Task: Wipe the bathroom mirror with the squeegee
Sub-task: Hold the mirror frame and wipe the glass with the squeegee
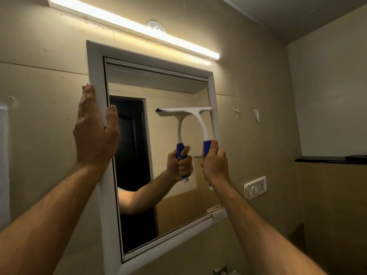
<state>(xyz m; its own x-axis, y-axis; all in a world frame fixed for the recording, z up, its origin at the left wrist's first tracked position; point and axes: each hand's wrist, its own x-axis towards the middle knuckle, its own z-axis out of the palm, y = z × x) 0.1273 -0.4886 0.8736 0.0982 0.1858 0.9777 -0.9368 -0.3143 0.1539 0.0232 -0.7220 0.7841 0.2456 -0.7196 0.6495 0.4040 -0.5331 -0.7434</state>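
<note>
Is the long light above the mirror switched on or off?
On. The light bar above the mirror glows bright white along its whole length and casts a warm glow on the wall around it.

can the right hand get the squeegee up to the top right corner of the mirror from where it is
Probably yes. The right hand grips the squeegee with its blade on the mirror by the right frame, and only bare glass lies above it.
</note>
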